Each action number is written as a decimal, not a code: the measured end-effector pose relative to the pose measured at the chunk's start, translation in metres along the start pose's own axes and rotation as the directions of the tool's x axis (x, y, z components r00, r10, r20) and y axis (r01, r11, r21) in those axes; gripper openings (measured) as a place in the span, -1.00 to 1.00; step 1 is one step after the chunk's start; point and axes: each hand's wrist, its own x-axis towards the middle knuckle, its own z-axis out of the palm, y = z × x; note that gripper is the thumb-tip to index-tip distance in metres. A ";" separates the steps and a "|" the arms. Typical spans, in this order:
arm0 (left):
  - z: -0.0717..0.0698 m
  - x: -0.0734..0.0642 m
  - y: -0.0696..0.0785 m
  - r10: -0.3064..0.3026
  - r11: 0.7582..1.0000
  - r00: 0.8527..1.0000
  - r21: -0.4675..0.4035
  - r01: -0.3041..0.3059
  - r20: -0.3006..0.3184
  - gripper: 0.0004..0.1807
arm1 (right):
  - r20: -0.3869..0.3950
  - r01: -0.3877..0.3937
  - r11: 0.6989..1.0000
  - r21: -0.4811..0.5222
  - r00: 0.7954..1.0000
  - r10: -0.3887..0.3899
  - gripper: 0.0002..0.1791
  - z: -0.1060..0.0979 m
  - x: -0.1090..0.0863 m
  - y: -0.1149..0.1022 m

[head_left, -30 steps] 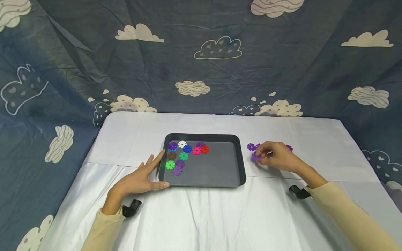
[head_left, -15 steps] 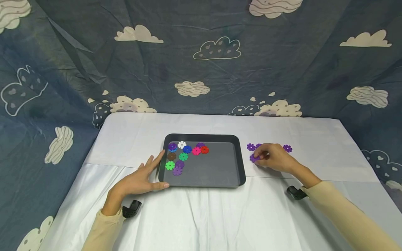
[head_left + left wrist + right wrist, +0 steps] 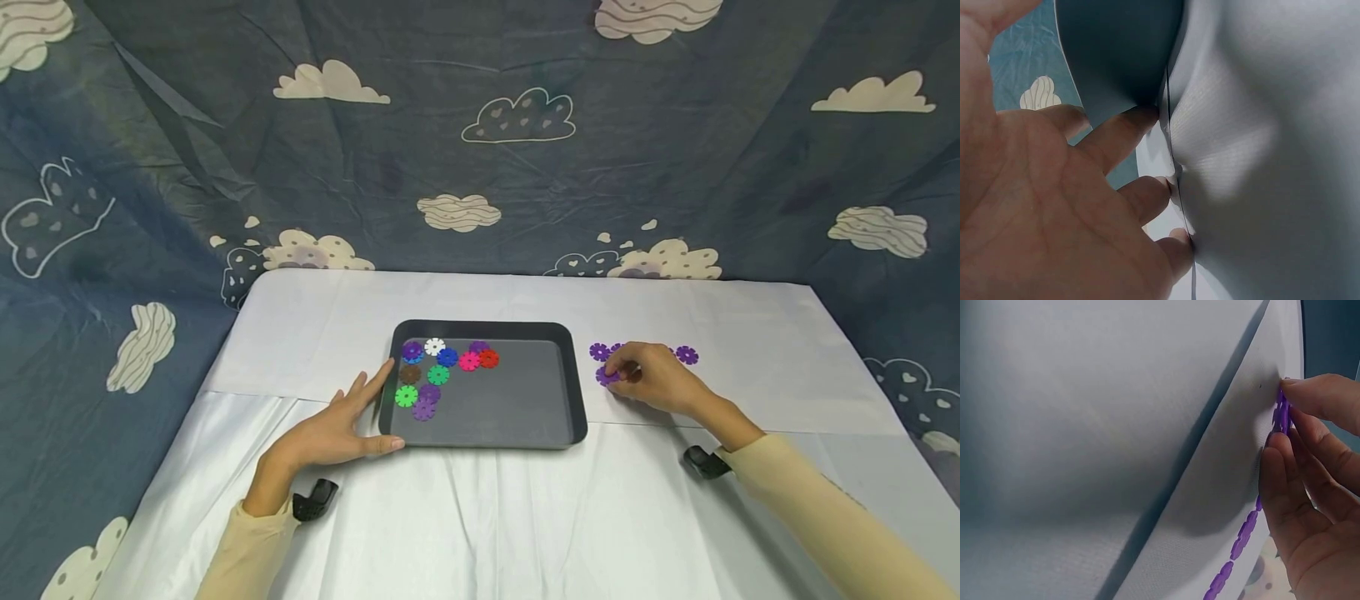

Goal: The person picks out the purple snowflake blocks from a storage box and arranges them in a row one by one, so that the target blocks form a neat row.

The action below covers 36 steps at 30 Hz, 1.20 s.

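My right hand [image 3: 654, 377] pinches a purple flower-shaped disc [image 3: 605, 377] between thumb and forefinger, low over the white cloth right of the tray. In the right wrist view the purple disc [image 3: 1282, 415] stands edge-on between the fingertips. More purple discs [image 3: 598, 352] lie just behind the hand, and another purple disc [image 3: 687, 355] lies to its right; some are partly hidden by the hand. My left hand [image 3: 330, 429] is spread with straight fingers, touching the left rim and front left corner of a dark grey tray [image 3: 517, 400].
Inside the tray, discs sit mostly at the left and back: a white disc [image 3: 435, 346], a brown disc [image 3: 409, 373], a light green disc [image 3: 406, 395], a red disc [image 3: 489, 358] and several others. A dark cloud-patterned cloth [image 3: 517, 183] hangs behind the table.
My right hand has shifted slightly left and toward me with the purple disc, uncovering more of the discs at its right. The left hand and tray stay in place.
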 end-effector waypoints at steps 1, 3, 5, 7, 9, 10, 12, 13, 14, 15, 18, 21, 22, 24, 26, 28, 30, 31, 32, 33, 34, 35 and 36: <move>0.000 0.000 0.000 0.001 1.000 1.000 0.000 -0.001 0.000 0.24 | -0.003 0.001 1.000 -0.003 1.000 -0.001 -0.80 0.000 0.000 0.000; 0.000 0.000 0.000 0.000 1.000 1.000 -0.002 0.000 -0.002 0.23 | -0.009 0.002 1.000 -0.008 1.000 -0.002 -0.81 0.000 0.000 0.000; 0.000 0.000 0.000 -0.002 1.000 1.000 -0.004 0.002 -0.002 0.23 | -0.012 0.001 1.000 -0.011 1.000 -0.001 -0.81 0.001 0.000 0.000; 0.000 0.000 0.000 -0.006 1.000 1.000 -0.003 0.006 -0.001 0.23 | -0.011 -0.002 1.000 -0.015 1.000 0.002 -0.82 0.001 0.001 -0.001; 0.000 0.000 0.000 -0.009 1.000 1.000 -0.002 0.009 0.000 0.23 | -0.011 -0.010 1.000 -0.020 1.000 0.009 -0.82 0.001 0.001 -0.001; 0.000 0.000 0.000 -0.010 1.000 1.000 -0.001 0.010 0.000 0.23 | -0.012 -0.013 1.000 -0.025 1.000 0.012 -0.82 0.001 0.001 -0.001; 0.000 0.000 0.000 -0.012 1.000 1.000 0.002 0.012 0.000 0.23 | -0.016 -0.014 0.999 -0.034 1.000 0.014 -0.82 0.001 0.001 -0.001; 0.000 0.000 0.000 -0.012 1.000 1.000 0.002 0.012 -0.001 0.23 | -0.019 -0.014 0.999 -0.038 1.000 0.014 -0.82 0.001 0.001 -0.001; 0.000 -0.001 0.000 -0.012 1.000 1.000 0.003 0.012 -0.001 0.23 | -0.023 -0.014 0.999 -0.043 1.000 0.013 -0.82 0.001 0.002 -0.001; 0.000 -0.001 0.000 -0.011 1.000 1.000 0.004 0.011 -0.002 0.23 | -0.025 -0.011 0.999 -0.047 1.000 0.010 -0.83 0.001 0.002 -0.001; 0.000 -0.001 0.000 -0.010 1.000 1.000 0.005 0.010 0.000 0.23 | -0.029 -0.005 0.999 -0.052 1.000 0.004 -0.83 0.000 0.003 0.001; -0.001 -0.002 0.001 -0.010 1.000 1.000 0.006 0.010 0.002 0.23 | -0.030 -0.004 0.999 -0.050 1.000 0.002 -0.83 0.000 0.003 0.002; -0.001 -0.002 0.001 -0.011 1.000 1.000 0.005 0.011 0.003 0.23 | -0.030 -0.001 0.999 -0.047 1.000 0.000 -0.83 0.000 0.003 0.002; -0.001 -0.002 0.002 -0.013 1.000 1.000 0.005 0.013 0.003 0.23 | -0.032 0.000 0.999 -0.046 0.999 -0.002 -0.83 0.000 0.003 0.002; -0.001 -0.002 0.002 -0.013 1.000 1.000 0.006 0.013 0.003 0.23 | -0.034 -0.001 0.999 -0.045 0.999 -0.001 -0.82 0.001 0.003 0.002; -0.001 -0.002 0.002 -0.013 1.000 1.000 0.009 0.013 0.004 0.23 | -0.035 -0.004 0.999 -0.043 0.999 0.003 -0.82 0.001 0.002 0.002; -0.001 -0.002 0.002 -0.015 1.000 1.000 0.009 0.015 0.005 0.23 | -0.034 -0.013 0.999 -0.042 0.999 0.011 -0.82 0.001 0.002 0.002; -0.001 -0.002 0.002 -0.017 1.000 1.000 0.011 0.017 0.005 0.23 | -0.033 -0.017 0.999 -0.041 0.999 0.016 -0.82 0.001 0.002 0.001; -0.001 -0.002 0.002 -0.020 1.000 1.000 0.011 0.020 0.005 0.23 | -0.031 -0.021 0.999 -0.041 0.999 0.019 -0.82 0.002 0.002 0.001; -0.001 -0.002 0.002 -0.022 1.000 1.000 0.009 0.022 0.005 0.23 | -0.031 -0.023 0.999 -0.042 0.999 0.021 -0.82 0.002 0.002 0.001; -0.001 -0.002 0.002 -0.024 1.000 1.000 0.006 0.024 0.006 0.23 | -0.030 -0.023 0.999 -0.042 0.999 0.022 -0.82 0.002 0.003 0.001; -0.001 -0.002 0.002 -0.025 1.000 1.000 0.003 0.025 0.006 0.22 | -0.030 -0.026 0.999 -0.045 0.999 0.025 -0.82 0.002 0.003 0.001; -0.001 -0.002 0.002 -0.027 1.000 1.000 0.001 0.027 0.006 0.22 | -0.029 -0.027 0.999 -0.046 0.999 0.025 -0.82 0.002 0.003 0.001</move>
